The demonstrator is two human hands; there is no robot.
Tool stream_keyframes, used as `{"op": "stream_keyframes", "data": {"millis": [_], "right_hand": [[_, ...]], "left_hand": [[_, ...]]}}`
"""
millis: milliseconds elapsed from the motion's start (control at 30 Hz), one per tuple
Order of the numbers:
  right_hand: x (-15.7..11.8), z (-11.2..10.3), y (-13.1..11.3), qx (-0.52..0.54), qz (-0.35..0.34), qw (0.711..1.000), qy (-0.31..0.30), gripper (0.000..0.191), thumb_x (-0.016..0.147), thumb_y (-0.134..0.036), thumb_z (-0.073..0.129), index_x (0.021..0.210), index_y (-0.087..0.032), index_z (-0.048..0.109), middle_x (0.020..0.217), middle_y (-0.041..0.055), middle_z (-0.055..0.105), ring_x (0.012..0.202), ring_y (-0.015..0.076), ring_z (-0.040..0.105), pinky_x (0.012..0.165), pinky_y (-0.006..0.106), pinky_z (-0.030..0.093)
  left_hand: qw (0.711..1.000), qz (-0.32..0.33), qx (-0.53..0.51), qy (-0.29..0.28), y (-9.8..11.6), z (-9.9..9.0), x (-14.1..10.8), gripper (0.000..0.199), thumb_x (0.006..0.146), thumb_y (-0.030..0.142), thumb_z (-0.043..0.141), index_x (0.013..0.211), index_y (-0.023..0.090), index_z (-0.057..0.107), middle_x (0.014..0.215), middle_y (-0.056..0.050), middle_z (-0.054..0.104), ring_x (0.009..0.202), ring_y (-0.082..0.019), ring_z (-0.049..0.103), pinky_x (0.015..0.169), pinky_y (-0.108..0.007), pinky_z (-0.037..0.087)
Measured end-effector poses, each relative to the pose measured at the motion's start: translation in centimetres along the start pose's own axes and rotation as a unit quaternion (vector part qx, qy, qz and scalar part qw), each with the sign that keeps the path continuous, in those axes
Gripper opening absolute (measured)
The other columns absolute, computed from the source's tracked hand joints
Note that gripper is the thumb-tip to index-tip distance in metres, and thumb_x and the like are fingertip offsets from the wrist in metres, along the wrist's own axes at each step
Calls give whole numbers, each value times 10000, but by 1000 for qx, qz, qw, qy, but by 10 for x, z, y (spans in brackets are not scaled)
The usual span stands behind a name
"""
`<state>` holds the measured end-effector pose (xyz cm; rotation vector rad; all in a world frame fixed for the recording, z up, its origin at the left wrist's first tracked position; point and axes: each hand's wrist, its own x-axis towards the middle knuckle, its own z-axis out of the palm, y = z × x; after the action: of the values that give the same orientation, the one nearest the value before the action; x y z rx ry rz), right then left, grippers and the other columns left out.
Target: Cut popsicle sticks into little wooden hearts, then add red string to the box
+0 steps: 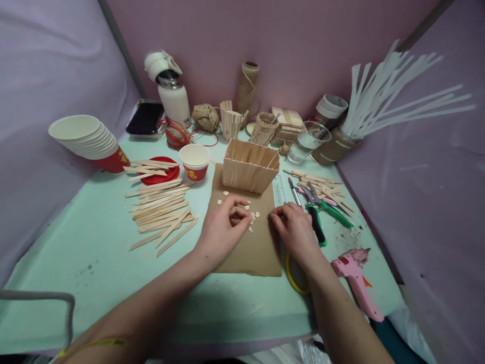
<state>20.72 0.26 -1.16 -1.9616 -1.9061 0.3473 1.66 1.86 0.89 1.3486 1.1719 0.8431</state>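
Head view: I judge the stick box [246, 174] assembled, at the cardboard's [250, 260] far end; wood chips [257, 215] nearer, unattached. Left hand [222, 227] loosely curled, right hand [297, 230] narrow; can't tell if either holds anything.

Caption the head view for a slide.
Left hand and right hand above brown cardboard bearing small pale pieces and a wooden box.

Pale green tabletop [113, 273]: cardboard sheet [246, 258], wooden sticks [162, 207], pink glue gun [356, 283], green-handled pliers [318, 222].
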Motion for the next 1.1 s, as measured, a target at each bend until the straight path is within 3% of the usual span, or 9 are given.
{"op": "stream_keyframes", "data": {"millis": [200, 533, 700, 833, 1000, 1100], "right_hand": [[0, 3, -3, 6, -20, 1000, -16, 156, 883, -256, 538, 779, -208, 645, 854, 36, 645, 876, 214, 580, 779, 341, 334], [0, 15, -10, -75, -34, 997, 4, 186, 889, -219, 489, 751, -194, 612, 839, 59, 626, 877, 234, 557, 758, 358, 304], [-4, 7, -12, 58, -24, 998, 31, 141, 881, -226, 509, 758, -201, 573, 824, 34, 610, 843, 206, 555, 766, 340, 346], [-11, -6, -23, 168, -33, 984, 59, 113, 879, -228, 533, 772, -208, 563, 821, 16, 594, 805, 181, 553, 745, 317, 376], [-17, -8, -33, 113, -75, 986, 101, 102, 894, -212, 530, 793, -212, 548, 843, 21, 601, 839, 189, 551, 756, 332, 359], [-18, -5, -33, 72, -88, 987, 112, 89, 902, -211, 527, 816, -212, 548, 859, 26, 605, 851, 193, 550, 768, 340, 348]], "left_hand": [[1000, -2, 4, -3, 0, 0, 0, 197, 800, 195, 583, 988, 217, 526, 774, 19, 683, 768, -144, 646, 757, -284, 479], [1000, -3, 0, -5, -1, 1, 0, 202, 797, 224, 592, 989, 217, 528, 785, 14, 689, 759, -151, 655, 757, -295, 482], [1000, -16, -12, -12, -2, 2, 0, 223, 792, 227, 600, 1009, 204, 556, 806, 0, 692, 770, -153, 652, 785, -308, 487], [996, -55, -37, -57, 2, 5, -1, 249, 760, 205, 622, 1004, 158, 627, 800, -24, 680, 786, -160, 636, 788, -312, 490], [986, -91, -61, -125, 3, 10, -2, 288, 734, 150, 613, 1017, 148, 668, 762, -7, 679, 751, -151, 626, 788, -317, 494], [982, -99, -87, -134, 1, 12, -3, 318, 732, 138, 604, 1043, 157, 664, 730, 11, 663, 740, -145, 625, 789, -308, 493]]}}
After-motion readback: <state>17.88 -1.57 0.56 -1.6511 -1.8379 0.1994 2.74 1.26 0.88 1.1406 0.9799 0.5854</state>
